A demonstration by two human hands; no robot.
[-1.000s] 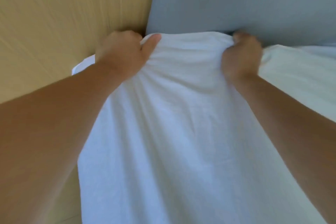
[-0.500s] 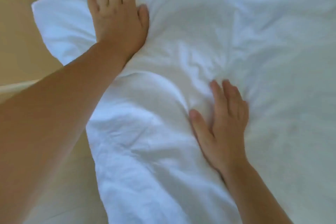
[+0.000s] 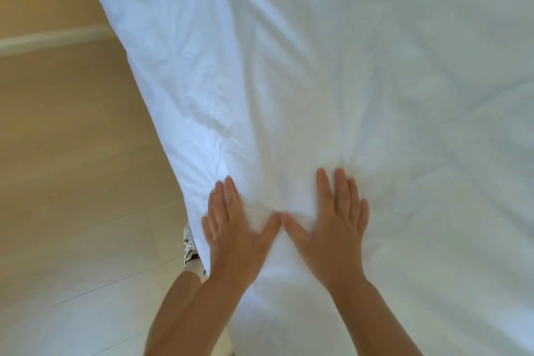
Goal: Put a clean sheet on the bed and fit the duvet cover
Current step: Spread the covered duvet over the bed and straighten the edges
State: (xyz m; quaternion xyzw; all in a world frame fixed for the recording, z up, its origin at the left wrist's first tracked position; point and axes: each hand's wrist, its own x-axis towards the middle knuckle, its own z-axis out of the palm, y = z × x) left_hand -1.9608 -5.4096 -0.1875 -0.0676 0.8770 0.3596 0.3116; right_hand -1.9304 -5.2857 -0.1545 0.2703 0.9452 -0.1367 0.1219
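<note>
- Head view: we see our left hand (image 3: 234, 228) and right hand (image 3: 332, 228) lying flat on the white bedding (image 3: 289, 66), fingers straight, clasping nothing.
- Their thumb tips almost touch; the left hand sits at the cloth's left edge.
- We see the bedding spread out and creased, with that edge hanging beside the pale floor (image 3: 72, 153).
- A shoe (image 3: 189, 246) peeks out beside that edge.

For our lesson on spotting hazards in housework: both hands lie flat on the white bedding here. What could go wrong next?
The left hand presses the white bedding at the bed's edge; a sideways push might drag it towards the floor.
Creases fan out from the right hand, so flat pushing may only shift them.
The shoe beside the overhang could tread on it.
</note>
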